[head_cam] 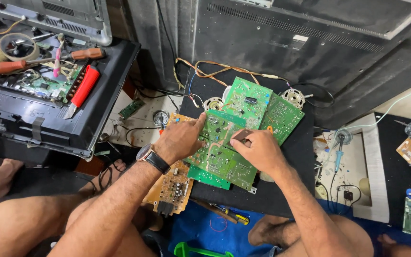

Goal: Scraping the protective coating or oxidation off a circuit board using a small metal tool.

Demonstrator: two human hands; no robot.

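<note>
Bare knees and forearms are filling the bottom of the view, with a green plastic piece (193,250) lying on blue cloth between the legs. Above them, the left hand (179,140), wearing a dark wristwatch (152,157), is resting palm-down on the large green circuit board (222,150), its index finger stretching out across the board's upper edge; its grip is lying open and flat, holding nothing. The right hand (258,150) is pressing on the same board just beside it, and its fingertips are pinching a small brownish part (241,135) against the board's surface. This board is lying on top of a stack on a black mat (291,166), overlapping two more green boards (262,107) behind it and an orange-brown board (172,188) poking out at the lower left. Two round metal motor parts (293,97) and a bundle of orange wires (215,69) are sitting near the far boards. Off to the left, a red-handled tool (84,88) and orange-handled screwdrivers (89,53) are lying on an opened black chassis (48,128). A blue soldering iron (338,154) is lying well to the right.
</note>
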